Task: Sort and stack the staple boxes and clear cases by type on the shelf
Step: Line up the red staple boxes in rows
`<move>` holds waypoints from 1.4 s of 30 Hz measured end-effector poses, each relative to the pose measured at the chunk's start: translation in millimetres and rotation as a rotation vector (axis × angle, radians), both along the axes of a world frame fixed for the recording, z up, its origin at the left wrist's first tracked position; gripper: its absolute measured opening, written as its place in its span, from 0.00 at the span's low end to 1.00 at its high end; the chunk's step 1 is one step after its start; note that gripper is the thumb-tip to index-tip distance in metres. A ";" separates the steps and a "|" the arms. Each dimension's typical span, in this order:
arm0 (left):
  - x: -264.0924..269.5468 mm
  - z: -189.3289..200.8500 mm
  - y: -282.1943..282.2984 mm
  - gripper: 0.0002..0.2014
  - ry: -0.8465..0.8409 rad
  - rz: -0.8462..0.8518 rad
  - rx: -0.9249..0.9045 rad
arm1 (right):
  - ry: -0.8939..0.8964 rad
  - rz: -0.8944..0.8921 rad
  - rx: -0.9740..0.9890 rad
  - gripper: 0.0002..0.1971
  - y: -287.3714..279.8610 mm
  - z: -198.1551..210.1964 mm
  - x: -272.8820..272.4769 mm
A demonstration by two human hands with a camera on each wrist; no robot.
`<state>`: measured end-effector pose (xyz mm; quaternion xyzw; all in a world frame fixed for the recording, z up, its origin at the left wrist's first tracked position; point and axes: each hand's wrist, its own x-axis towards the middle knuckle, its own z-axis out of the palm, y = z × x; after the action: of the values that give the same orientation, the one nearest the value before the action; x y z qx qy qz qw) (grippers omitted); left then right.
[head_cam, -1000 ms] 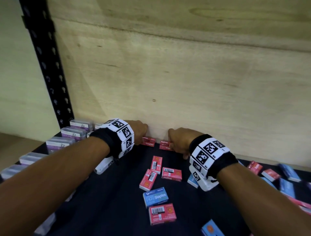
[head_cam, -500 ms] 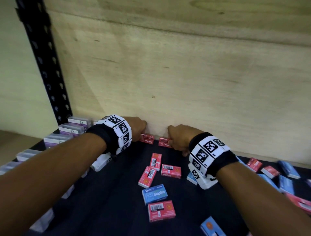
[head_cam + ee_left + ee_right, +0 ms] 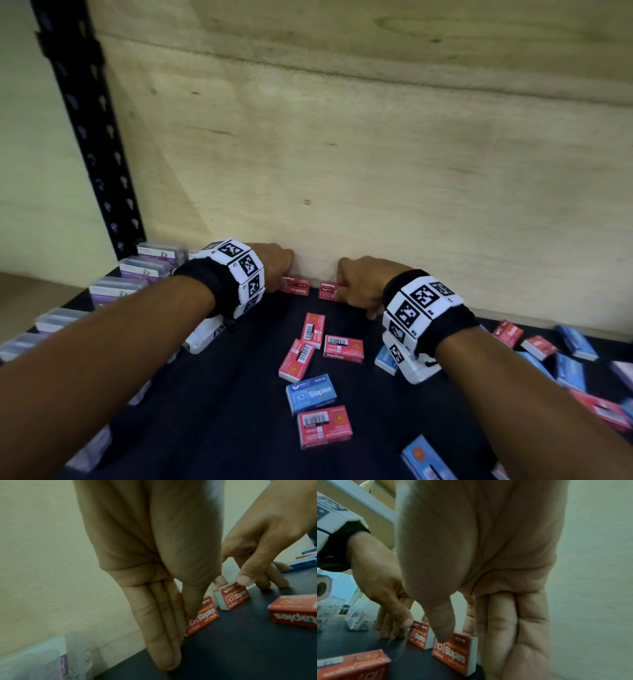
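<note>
Two red staple boxes stand on edge at the foot of the plywood back wall. My left hand (image 3: 279, 270) pinches the left red box (image 3: 297, 287) (image 3: 204, 614) between thumb and forefinger, the other fingers straight down beside it. My right hand (image 3: 354, 286) pinches the top of the right red box (image 3: 327, 291) (image 3: 452, 654) the same way. A small gap separates the two boxes. Clear cases (image 3: 144, 269) with purple labels lie in a row along the left side of the dark shelf (image 3: 222, 411).
Loose red boxes (image 3: 342, 347) and one blue box (image 3: 311, 394) lie in the middle of the shelf behind my hands. More red and blue boxes (image 3: 575, 342) are scattered at the right. A black perforated post (image 3: 85, 137) stands at the back left.
Both hands stay at the back wall, each still holding its red box. Only the view has shifted slightly.
</note>
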<state>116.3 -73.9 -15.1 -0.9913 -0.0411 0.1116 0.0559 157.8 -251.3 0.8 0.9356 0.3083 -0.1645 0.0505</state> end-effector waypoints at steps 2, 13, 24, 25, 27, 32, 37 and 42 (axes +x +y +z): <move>-2.9 -0.9 0.3 0.15 -0.007 0.010 0.014 | 0.014 -0.006 0.029 0.21 -4.0 1.3 -1.7; -31.8 3.4 -24.5 0.22 0.019 0.035 -0.014 | 0.186 -0.008 0.036 0.17 -33.0 10.5 -30.1; -44.8 7.0 -63.5 0.19 0.121 0.008 -0.175 | 0.269 0.035 -0.041 0.27 -41.4 5.3 -33.7; -45.0 7.7 -64.2 0.18 0.121 0.006 -0.174 | 0.262 0.042 -0.053 0.28 -40.9 5.1 -33.9; -44.3 8.2 -64.1 0.17 0.126 0.004 -0.175 | 0.230 0.051 -0.068 0.29 -40.3 4.5 -34.5; -39.6 7.0 -62.4 0.20 0.163 0.014 -0.157 | 0.190 0.078 -0.060 0.29 -40.6 2.3 -34.2; -38.1 4.4 -47.9 0.15 0.168 -0.010 -0.114 | 0.154 0.097 -0.060 0.28 -38.6 -0.5 -33.3; -42.7 9.8 -26.2 0.14 0.163 -0.042 -0.154 | 0.147 0.110 -0.070 0.27 -37.6 -1.5 -31.2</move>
<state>73.7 -100.1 -5.4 -0.9810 -0.0069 0.1934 -0.0147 126.7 -288.9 -0.7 0.9003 0.3562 -0.2402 0.0696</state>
